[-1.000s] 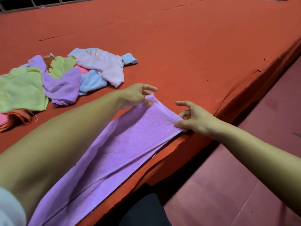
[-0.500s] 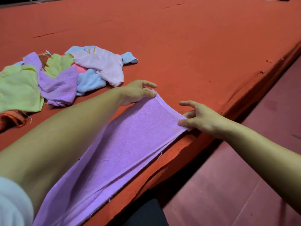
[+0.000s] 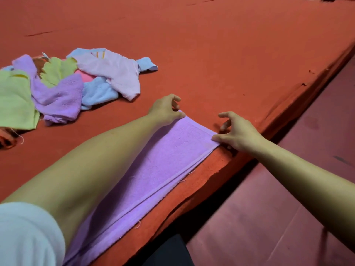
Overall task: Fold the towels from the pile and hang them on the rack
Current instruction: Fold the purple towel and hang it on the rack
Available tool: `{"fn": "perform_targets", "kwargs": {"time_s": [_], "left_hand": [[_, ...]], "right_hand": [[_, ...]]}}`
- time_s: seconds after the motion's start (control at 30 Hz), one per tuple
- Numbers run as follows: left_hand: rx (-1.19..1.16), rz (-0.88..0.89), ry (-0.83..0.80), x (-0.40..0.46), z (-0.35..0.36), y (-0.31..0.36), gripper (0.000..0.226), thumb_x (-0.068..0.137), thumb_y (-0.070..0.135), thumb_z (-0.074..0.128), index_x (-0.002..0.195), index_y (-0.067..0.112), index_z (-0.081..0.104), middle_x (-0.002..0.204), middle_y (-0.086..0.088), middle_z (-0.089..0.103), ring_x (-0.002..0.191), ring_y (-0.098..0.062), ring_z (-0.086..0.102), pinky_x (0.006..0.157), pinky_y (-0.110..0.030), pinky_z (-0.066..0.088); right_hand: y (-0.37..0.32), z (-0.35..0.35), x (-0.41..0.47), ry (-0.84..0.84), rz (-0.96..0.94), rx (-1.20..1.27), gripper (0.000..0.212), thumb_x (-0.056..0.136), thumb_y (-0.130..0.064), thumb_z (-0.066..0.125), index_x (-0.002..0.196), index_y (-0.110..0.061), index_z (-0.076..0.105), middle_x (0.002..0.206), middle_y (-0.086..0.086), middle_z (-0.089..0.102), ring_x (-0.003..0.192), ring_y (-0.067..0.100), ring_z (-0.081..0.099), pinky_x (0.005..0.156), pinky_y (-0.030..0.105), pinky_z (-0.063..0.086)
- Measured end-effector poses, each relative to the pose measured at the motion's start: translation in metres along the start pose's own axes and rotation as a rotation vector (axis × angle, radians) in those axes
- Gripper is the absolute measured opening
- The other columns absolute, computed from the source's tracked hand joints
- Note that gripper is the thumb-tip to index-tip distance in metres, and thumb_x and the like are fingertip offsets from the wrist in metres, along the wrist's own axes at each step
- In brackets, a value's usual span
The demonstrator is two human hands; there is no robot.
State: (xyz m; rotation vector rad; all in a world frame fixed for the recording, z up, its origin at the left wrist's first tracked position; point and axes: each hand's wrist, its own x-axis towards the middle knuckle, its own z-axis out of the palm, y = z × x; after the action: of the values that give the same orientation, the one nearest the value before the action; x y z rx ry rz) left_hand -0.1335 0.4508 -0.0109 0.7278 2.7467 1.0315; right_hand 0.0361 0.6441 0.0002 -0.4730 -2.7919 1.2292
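Observation:
A purple towel [image 3: 159, 166], folded lengthwise into a long strip, lies along the near edge of the orange-red surface [image 3: 221, 54]. My left hand [image 3: 165, 110] pinches its far left corner. My right hand [image 3: 238, 131] pinches the far right corner at the surface's edge, its other fingers spread. My left forearm lies over the towel's left side and hides part of it. The pile of towels [image 3: 63, 85] in green, purple, blue and pale pink sits to the left, beyond my left arm. No rack is in view.
The orange-red surface stretches far back and right, its torn edge [image 3: 288, 96] running diagonally. A dark red floor [image 3: 288, 208] lies below on the right. Something orange [image 3: 7, 135] peeks in at the left border.
Both hands have stayed on the towel's far corners while the strip was drawn flatter and its edges lined up. The view shifted slightly.

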Motion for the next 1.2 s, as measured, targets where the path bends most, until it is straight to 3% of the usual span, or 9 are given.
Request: {"fn": "perform_targets", "kwargs": {"time_s": [0.1,0.17,0.27,0.4,0.6,0.73,0.83,1.03,1.2], "left_hand": [[0.047,0.004,0.145,-0.011,-0.017,0.004,0.051,0.079,0.041,0.078,0.123,0.031,0.057,0.106,0.019,0.063,0.104,-0.011,0.057,0.091,-0.033,0.046],[-0.020,0.006,0.203,-0.030,-0.029,0.006,0.044,0.082,0.035,0.076,0.122,0.029,0.058,0.105,0.017,0.063,0.094,-0.010,0.056,0.085,-0.028,0.045],[-0.079,0.003,0.177,-0.081,-0.044,0.001,0.036,0.084,0.023,0.073,0.117,0.028,0.059,0.104,0.014,0.066,0.075,-0.006,0.057,0.073,-0.021,0.044],[-0.153,-0.014,0.072,-0.167,-0.062,-0.019,0.036,0.083,0.017,0.076,0.109,0.033,0.058,0.093,0.015,0.069,0.066,-0.010,0.057,0.070,-0.025,0.049],[-0.131,-0.082,0.193,-0.300,-0.100,-0.043,0.036,0.084,0.015,0.074,0.109,0.035,0.058,0.089,0.017,0.068,0.062,-0.009,0.054,0.063,-0.016,0.045],[-0.033,-0.199,0.238,-0.392,-0.120,-0.066,0.035,0.083,0.016,0.074,0.111,0.034,0.060,0.087,0.024,0.066,0.063,-0.008,0.056,0.064,-0.013,0.042],[0.024,-0.283,0.218,-0.438,-0.121,-0.077,0.036,0.081,0.019,0.076,0.109,0.036,0.061,0.089,0.024,0.066,0.067,-0.009,0.058,0.069,-0.013,0.044],[0.174,-0.268,0.188,-0.460,-0.111,-0.084,0.036,0.081,0.028,0.077,0.113,0.037,0.061,0.092,0.025,0.065,0.082,0.017,0.052,0.074,-0.008,0.038],[0.140,-0.251,0.310,-0.453,-0.112,-0.079,0.026,0.089,0.023,0.069,0.112,0.034,0.063,0.086,0.026,0.064,0.074,0.004,0.059,0.075,-0.017,0.045]], "right_hand": [[-0.004,-0.004,-0.001,0.028,-0.006,-0.031,0.070,0.074,-0.023,0.085,0.134,-0.023,0.050,0.097,0.000,0.061,0.050,0.009,0.058,0.042,0.018,0.045],[-0.006,-0.007,-0.005,0.073,0.000,0.018,0.061,0.079,-0.023,0.081,0.132,-0.022,0.052,0.094,-0.002,0.061,0.042,0.006,0.053,0.041,0.017,0.040],[-0.018,-0.004,-0.017,0.085,-0.044,0.012,0.054,0.082,-0.022,0.077,0.131,-0.022,0.053,0.093,-0.003,0.064,0.049,0.001,0.054,0.049,0.015,0.039],[-0.059,0.029,-0.050,-0.087,-0.202,0.013,0.054,0.083,-0.024,0.077,0.131,-0.025,0.052,0.092,-0.007,0.065,0.050,-0.001,0.053,0.055,0.020,0.042],[-0.124,0.095,-0.119,-0.325,-0.502,0.004,0.047,0.083,-0.022,0.077,0.125,-0.028,0.055,0.085,-0.012,0.067,0.051,0.000,0.054,0.055,0.010,0.038],[-0.143,0.134,-0.151,-0.448,-0.678,-0.087,0.043,0.083,-0.016,0.075,0.121,-0.028,0.059,0.085,-0.015,0.068,0.059,0.006,0.054,0.063,0.017,0.044],[-0.147,0.155,-0.159,-0.443,-0.798,-0.211,0.044,0.082,-0.013,0.071,0.122,-0.029,0.060,0.086,-0.020,0.065,0.069,0.006,0.056,0.072,0.026,0.047],[-0.142,0.167,-0.153,-0.433,-0.901,-0.362,0.040,0.084,-0.023,0.073,0.121,-0.029,0.060,0.088,-0.022,0.060,0.086,0.012,0.062,0.074,0.029,0.046],[-0.141,0.164,-0.149,-0.399,-0.887,-0.302,0.036,0.090,-0.021,0.067,0.124,-0.029,0.058,0.089,-0.019,0.065,0.074,0.007,0.056,0.075,0.030,0.048]]}}
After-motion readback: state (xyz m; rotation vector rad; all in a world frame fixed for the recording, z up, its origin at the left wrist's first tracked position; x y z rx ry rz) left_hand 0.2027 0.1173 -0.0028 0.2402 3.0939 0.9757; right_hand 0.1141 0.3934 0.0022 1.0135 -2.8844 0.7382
